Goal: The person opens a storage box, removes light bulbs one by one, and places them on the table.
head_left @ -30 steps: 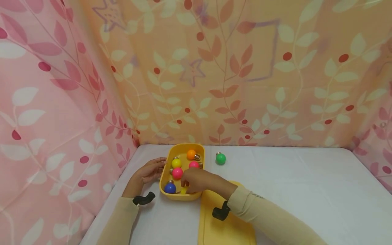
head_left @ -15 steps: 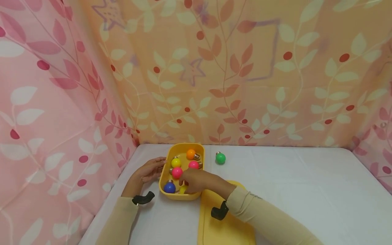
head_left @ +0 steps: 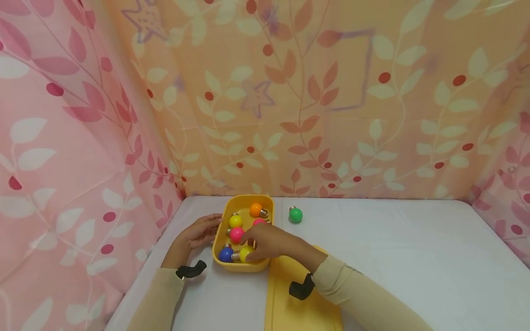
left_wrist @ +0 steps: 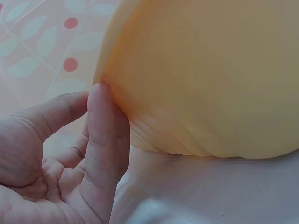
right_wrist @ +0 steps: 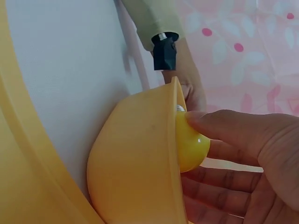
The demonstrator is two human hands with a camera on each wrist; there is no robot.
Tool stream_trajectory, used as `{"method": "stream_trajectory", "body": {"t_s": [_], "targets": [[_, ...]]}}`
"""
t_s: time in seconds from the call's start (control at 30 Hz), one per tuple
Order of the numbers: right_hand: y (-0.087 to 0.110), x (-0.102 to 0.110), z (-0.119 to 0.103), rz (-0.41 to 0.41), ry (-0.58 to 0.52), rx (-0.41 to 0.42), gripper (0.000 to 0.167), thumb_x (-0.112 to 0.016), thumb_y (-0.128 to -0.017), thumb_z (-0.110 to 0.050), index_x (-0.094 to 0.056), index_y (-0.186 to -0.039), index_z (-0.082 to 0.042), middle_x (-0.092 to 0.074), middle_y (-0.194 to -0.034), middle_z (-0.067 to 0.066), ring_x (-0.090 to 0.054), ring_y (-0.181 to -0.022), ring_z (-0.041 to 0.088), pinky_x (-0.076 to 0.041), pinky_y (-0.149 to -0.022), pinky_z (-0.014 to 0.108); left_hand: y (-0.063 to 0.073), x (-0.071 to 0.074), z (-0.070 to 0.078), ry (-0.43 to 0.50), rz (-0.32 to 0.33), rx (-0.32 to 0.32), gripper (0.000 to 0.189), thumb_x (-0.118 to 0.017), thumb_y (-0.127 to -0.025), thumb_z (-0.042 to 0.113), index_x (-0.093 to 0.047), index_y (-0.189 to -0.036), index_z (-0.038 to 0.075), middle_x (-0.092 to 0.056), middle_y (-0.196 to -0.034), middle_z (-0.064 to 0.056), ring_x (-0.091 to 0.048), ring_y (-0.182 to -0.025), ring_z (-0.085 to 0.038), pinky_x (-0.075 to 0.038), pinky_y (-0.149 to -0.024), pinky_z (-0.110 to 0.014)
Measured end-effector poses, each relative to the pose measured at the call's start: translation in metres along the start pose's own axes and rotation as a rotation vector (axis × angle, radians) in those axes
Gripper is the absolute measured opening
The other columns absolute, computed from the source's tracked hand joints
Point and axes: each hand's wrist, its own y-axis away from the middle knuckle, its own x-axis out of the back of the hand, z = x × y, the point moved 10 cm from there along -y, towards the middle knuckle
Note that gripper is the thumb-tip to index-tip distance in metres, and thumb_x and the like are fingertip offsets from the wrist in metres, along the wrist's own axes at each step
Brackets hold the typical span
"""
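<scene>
In the head view, a yellow plastic box (head_left: 240,267) holds several small coloured light bulbs. My right hand (head_left: 269,240) reaches over its near right side and grips a yellow bulb (head_left: 246,253) between thumb and fingers. In the right wrist view that yellow bulb (right_wrist: 194,147) shows at the rim, my thumb on top of it. Around it lie a blue bulb (head_left: 226,254), a pink bulb (head_left: 236,235), another yellow bulb (head_left: 235,221) and an orange bulb (head_left: 256,210). A second pink bulb (head_left: 259,222) is partly hidden. My left hand (head_left: 200,232) rests its fingers against the box's left wall.
On the white table (head_left: 393,248), a green bulb (head_left: 296,215) lies right of the box. A yellow lid (head_left: 285,294) lies flat at the box's near right corner, under my right forearm. Leaf-patterned curtains (head_left: 290,138) stand behind and at the sides.
The yellow bulb under my right hand has come more into sight, its metal base now towards the blue bulb. My right fingers have spread around it; the left hand keeps its place.
</scene>
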Motion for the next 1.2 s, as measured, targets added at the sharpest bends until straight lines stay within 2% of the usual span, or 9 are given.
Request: {"method": "stream_trajectory", "body": {"t_s": [0.33, 0.67, 0.83, 1.07, 1.2], "targets": [[0.014, 0.011, 0.004, 0.088, -0.068, -0.011, 0.039, -0.085, -0.084, -0.027, -0.075, -0.12, -0.015, -0.069, -0.098, -0.011, -0.064, -0.089, 0.013, -0.053, -0.074, 0.016, 0.0, 0.003, -0.001, 0.012, 0.033, 0.01, 0.037, -0.059, -0.104, 0.018, -0.049, -0.138, 0.007, -0.067, -0.119, -0.007, -0.07, -0.1, -0.021, -0.059, -0.089, -0.033], [0.026, 0.016, 0.011, 0.166, -0.126, 0.019, 0.039, -0.084, -0.086, -0.028, -0.074, -0.121, -0.014, -0.068, -0.097, -0.013, -0.065, -0.089, 0.013, -0.054, -0.074, 0.016, 0.001, -0.002, 0.001, 0.011, -0.02, 0.007, 0.031, -0.056, -0.106, 0.017, -0.051, -0.135, 0.008, -0.069, -0.116, -0.006, -0.071, -0.1, -0.02, -0.059, -0.086, -0.031], [0.036, 0.024, 0.012, 0.213, -0.141, 0.021, 0.038, -0.084, -0.086, -0.028, -0.074, -0.12, -0.015, -0.069, -0.1, -0.012, -0.066, -0.09, 0.02, -0.055, -0.072, 0.018, 0.0, -0.003, 0.002, 0.014, -0.019, 0.0, 0.035, -0.058, -0.105, 0.018, -0.049, -0.137, 0.006, -0.069, -0.115, -0.006, -0.071, -0.099, -0.021, -0.06, -0.084, -0.03], [0.05, 0.037, 0.011, 0.264, -0.23, 0.039, 0.035, -0.082, -0.088, -0.025, -0.073, -0.12, -0.013, -0.072, -0.108, -0.007, -0.064, -0.089, 0.016, -0.057, -0.074, 0.02, 0.0, -0.002, 0.001, 0.006, -0.011, -0.001, 0.037, -0.059, -0.104, 0.019, -0.048, -0.137, 0.006, -0.069, -0.115, -0.005, -0.071, -0.1, -0.02, -0.06, -0.081, -0.027], [0.056, 0.042, 0.018, 0.285, -0.283, 0.033, 0.036, -0.081, -0.089, -0.023, -0.073, -0.122, -0.011, -0.072, -0.111, -0.004, -0.066, -0.087, 0.014, -0.059, -0.074, 0.021, 0.0, -0.003, 0.001, 0.004, -0.011, 0.0, 0.036, -0.057, -0.105, 0.017, -0.048, -0.138, 0.006, -0.069, -0.116, -0.006, -0.071, -0.101, -0.021, -0.06, -0.081, -0.028]]}}
